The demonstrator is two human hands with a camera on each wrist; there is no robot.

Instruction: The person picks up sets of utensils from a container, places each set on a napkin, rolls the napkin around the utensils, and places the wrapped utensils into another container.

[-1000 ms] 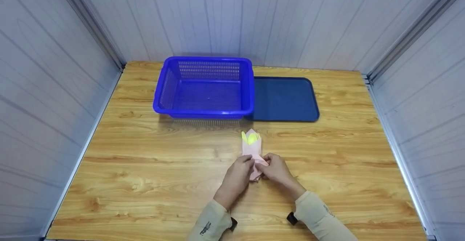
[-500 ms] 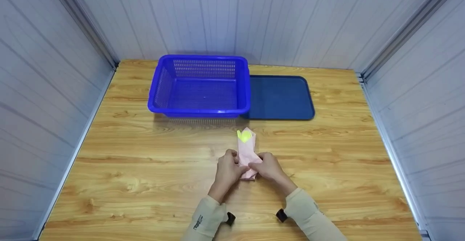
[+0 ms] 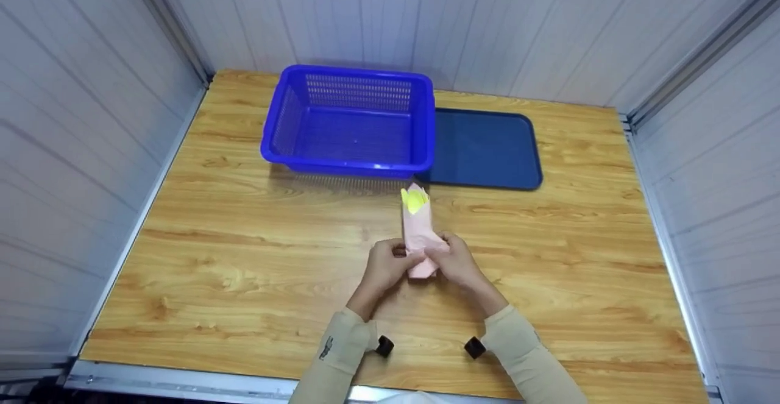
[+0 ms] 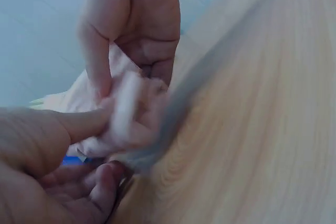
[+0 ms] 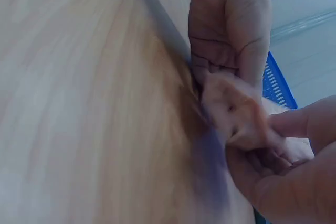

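A folded pink napkin point(image 3: 419, 227) is wrapped round yellow cutlery point(image 3: 415, 200), whose tops stick out at its far end: a spoon bowl and a slim piece on its left. My left hand point(image 3: 386, 265) pinches the bundle's left side, thumb on top. On the other side, my right hand point(image 3: 456, 261) grips the napkin's right flap between thumb and fingers. In both wrist views the near end of the pink napkin point(image 5: 236, 111) shows blurred between the two hands. The lower part of the cutlery is hidden inside the wrap.
Behind the hands stands a blue plastic basket point(image 3: 359, 166) with perforated sides. To its right lies a dark blue tray point(image 3: 487, 148), its left end overlapped by the basket. Light panelled walls enclose the wooden table point(image 3: 231, 258) at the back and both sides.
Both hands have lifted the napkin bundle from lower down and moved it forward, towards the basket. The left hand has shifted its hold to the left edge. The head view has tilted too.
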